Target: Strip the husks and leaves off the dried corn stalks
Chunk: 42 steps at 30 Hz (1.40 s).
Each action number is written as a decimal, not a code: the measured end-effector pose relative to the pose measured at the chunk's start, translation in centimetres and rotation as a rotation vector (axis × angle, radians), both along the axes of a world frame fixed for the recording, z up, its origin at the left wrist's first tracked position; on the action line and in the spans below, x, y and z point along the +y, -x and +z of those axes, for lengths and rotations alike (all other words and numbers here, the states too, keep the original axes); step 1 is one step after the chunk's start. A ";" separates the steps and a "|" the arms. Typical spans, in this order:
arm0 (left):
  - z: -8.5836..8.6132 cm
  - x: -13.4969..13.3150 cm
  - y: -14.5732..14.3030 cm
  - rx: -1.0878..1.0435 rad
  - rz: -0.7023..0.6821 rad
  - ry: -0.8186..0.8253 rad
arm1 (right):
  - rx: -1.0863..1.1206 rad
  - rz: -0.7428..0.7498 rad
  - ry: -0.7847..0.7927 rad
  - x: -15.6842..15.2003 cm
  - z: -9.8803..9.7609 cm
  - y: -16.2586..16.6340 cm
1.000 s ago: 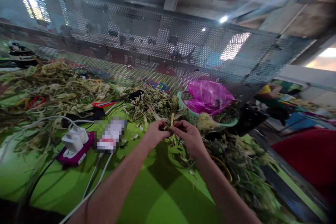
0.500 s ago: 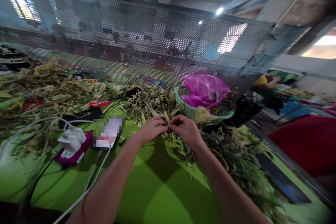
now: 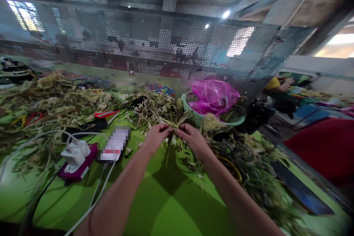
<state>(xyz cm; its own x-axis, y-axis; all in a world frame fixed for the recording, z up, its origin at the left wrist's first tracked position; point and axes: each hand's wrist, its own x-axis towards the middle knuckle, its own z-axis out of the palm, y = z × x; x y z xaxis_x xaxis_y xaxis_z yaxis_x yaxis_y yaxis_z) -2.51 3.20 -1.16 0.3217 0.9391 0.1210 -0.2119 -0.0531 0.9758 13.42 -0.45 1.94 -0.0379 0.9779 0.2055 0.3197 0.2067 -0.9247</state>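
A sprig of dried, yellow-green leaves [image 3: 174, 123] is pinched between both hands at the middle of the view. Its leaves fan out above the fingertips, and one long leaf hangs below them. My left hand [image 3: 157, 137] is closed on it from the left, thumb against fingers. From the right, my right hand [image 3: 193, 137] pinches the same sprig, its fingertips nearly meeting the left ones. Just beyond the hands lies a heap of small dried leaves [image 3: 155, 108]. To the right of this heap a pale green basket [image 3: 193, 118] holds a purple plastic bag [image 3: 214, 96].
On the left, a white adapter [image 3: 76, 153] sits in a purple power strip [image 3: 79, 171], near a phone [image 3: 115, 143] with a cable. A red-edged cutter [image 3: 106, 113] lies behind. Dried plants [image 3: 55, 103] spread left; greener stalks [image 3: 257, 166] lie right. A perforated metal panel [image 3: 143, 51] stands behind.
The sprig in my fingers now shows spread leaves and a leaf hanging down, where a single upright yellowish piece showed before. My hands have shifted slightly left, and the view has shifted a little.
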 end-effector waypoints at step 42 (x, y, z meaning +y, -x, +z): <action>1.2 -1.8 -1.1 -0.006 0.061 0.129 | -0.179 -0.006 -0.222 0.4 -0.1 -1.1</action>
